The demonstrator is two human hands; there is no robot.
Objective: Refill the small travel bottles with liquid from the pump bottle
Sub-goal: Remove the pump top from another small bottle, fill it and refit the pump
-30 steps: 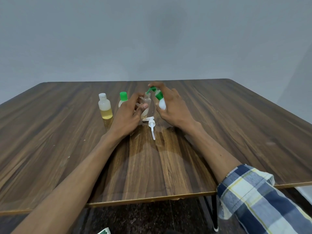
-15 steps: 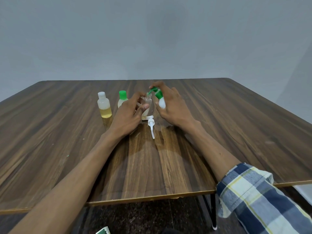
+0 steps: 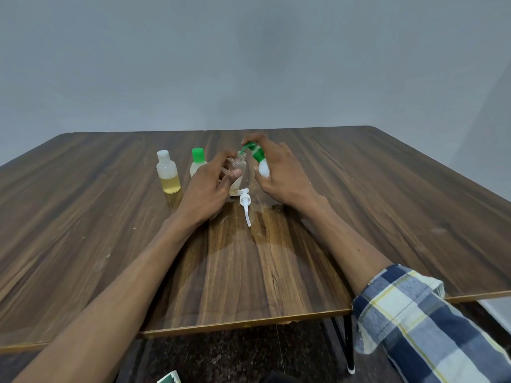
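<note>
While the left hand [image 3: 206, 193] grips a clear, uncapped bottle [image 3: 238, 172] mid-frame, the right hand [image 3: 279, 172] holds a tilted white bottle [image 3: 262, 167], green flip-cap open.

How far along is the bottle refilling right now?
Done: the pump head lies removed on the table. In hand: the left hand holds the open clear bottle; the right hand tilts a green-capped bottle against its mouth. Left: two capped bottles wait.
</note>
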